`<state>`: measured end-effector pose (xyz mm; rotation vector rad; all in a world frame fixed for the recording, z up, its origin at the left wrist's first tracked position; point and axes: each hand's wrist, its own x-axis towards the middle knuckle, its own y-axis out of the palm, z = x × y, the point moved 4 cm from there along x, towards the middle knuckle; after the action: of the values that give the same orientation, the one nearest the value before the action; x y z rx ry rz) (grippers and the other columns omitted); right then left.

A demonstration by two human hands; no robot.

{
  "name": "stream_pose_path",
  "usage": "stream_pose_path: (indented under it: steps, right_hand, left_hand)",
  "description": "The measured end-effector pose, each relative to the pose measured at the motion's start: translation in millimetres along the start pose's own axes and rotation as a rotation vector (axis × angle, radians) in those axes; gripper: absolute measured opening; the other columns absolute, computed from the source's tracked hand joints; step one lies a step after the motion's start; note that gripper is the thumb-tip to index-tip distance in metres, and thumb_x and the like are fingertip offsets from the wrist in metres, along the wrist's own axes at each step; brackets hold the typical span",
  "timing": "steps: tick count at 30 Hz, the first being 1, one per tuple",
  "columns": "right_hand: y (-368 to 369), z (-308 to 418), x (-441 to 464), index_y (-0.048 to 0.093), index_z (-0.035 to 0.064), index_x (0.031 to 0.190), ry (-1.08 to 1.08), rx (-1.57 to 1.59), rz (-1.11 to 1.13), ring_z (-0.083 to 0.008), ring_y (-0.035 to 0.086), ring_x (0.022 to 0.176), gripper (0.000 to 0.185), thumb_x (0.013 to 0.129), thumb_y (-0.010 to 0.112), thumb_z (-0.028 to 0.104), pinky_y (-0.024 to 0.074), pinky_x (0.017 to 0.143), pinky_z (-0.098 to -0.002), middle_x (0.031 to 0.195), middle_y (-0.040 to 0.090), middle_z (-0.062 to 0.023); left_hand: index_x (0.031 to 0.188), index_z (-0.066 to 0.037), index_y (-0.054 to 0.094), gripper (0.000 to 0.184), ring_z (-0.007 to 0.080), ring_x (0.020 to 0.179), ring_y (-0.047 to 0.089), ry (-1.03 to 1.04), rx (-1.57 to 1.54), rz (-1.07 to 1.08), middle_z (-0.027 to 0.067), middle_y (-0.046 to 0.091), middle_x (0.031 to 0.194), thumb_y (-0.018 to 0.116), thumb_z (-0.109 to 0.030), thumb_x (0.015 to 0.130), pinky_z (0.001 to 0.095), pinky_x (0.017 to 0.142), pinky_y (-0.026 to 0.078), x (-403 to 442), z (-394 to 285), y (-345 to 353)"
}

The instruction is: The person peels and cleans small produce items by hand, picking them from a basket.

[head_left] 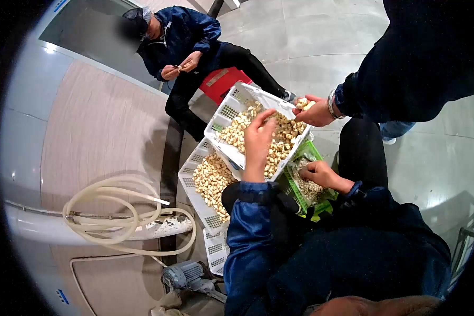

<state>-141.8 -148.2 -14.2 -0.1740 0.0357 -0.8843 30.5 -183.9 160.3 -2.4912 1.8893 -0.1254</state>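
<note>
My left hand point(258, 142) is raised over a white plastic basket point(229, 108) piled with small, pale mushroom-like pieces point(284, 129). Its fingers look apart, slightly blurred, and nothing shows between them. Lower and to the right, my right hand point(321, 175) is at a bright green basket point(299, 196) that holds pale crumbly scraps point(309, 188). The fingers of this hand are curled; whatever they grip, if anything, is hidden. Another person's hand, with a bracelet, holds several pale pieces point(304, 104) at the white basket's right edge.
Partly beneath the upper basket, a second white basket point(191, 169) holds more pale pieces. Across from me a person point(181, 47) sits on a red crate point(221, 84). A coiled hose point(129, 210) hangs on a pipe at left, above a grey motor point(183, 275).
</note>
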Motion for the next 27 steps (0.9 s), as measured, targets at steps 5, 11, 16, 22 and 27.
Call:
stream_pose_path:
  steps: [5, 11, 16, 22, 27]
  right_hand:
    - [-1.7, -7.7, -3.5, 0.056, -0.0011, 0.069, 0.043, -0.037, 0.037, -0.0193, 0.042, 0.051, 0.037, 0.089, 0.066, 0.029, 0.0383, 0.051, -0.04, 0.058, 0.048, -0.016]
    - [-1.2, -7.9, -5.0, 0.055, -0.0028, 0.066, 0.118, -0.027, 0.03, -0.017, 0.041, 0.05, 0.041, 0.089, 0.065, 0.03, 0.0375, 0.051, -0.0398, 0.053, 0.045, -0.0135]
    - [-3.3, -1.1, -5.9, 0.058, -0.0011, 0.067, 0.124, -0.064, 0.066, -0.0177, 0.044, 0.05, 0.04, 0.09, 0.065, 0.031, 0.0384, 0.051, -0.0408, 0.054, 0.049, -0.0121]
    - [1.3, -3.7, -5.3, 0.06, -0.0012, 0.068, 0.055, -0.029, 0.049, -0.0223, 0.047, 0.05, 0.038, 0.089, 0.066, 0.03, 0.0396, 0.052, -0.0429, 0.056, 0.051, -0.016]
    - [3.4, -11.8, -3.9, 0.064, 0.0006, 0.07, 0.068, -0.194, 0.114, -0.0225, 0.055, 0.053, 0.035, 0.089, 0.065, 0.03, 0.0439, 0.055, -0.0409, 0.059, 0.057, -0.0143]
  left_hand:
    - [0.114, -0.001, 0.066, 0.028, 0.0038, 0.066, 0.05, 0.106, 0.053, 0.162, 0.0007, 0.067, 0.089, 0.069, -0.006, 0.086, 0.0196, 0.057, 0.043, 32.0, 1.6, 40.7]
    - [0.096, 0.0, 0.069, 0.017, 0.0137, 0.078, 0.065, 0.316, 0.3, 0.169, 0.009, 0.068, 0.104, 0.073, -0.006, 0.08, 0.0257, 0.067, 0.052, 16.6, -7.8, 52.6]
    - [0.098, 0.005, 0.064, 0.012, 0.0117, 0.088, 0.063, 0.326, 0.301, 0.303, 0.0092, 0.064, 0.115, 0.06, 0.004, 0.087, 0.0241, 0.072, 0.054, 5.5, -8.4, 61.0]
    - [0.113, 0.001, 0.062, 0.026, 0.0239, 0.102, 0.061, 0.461, 0.436, 0.349, 0.0114, 0.06, 0.119, 0.06, -0.006, 0.088, 0.0333, 0.086, 0.051, -23.8, -21.6, 64.6]
    - [0.116, 0.0, 0.06, 0.035, 0.031, 0.101, 0.059, 0.498, 0.57, 0.429, 0.0142, 0.056, 0.113, 0.064, -0.008, 0.083, 0.0371, 0.082, 0.05, -33.0, -21.2, 66.8]
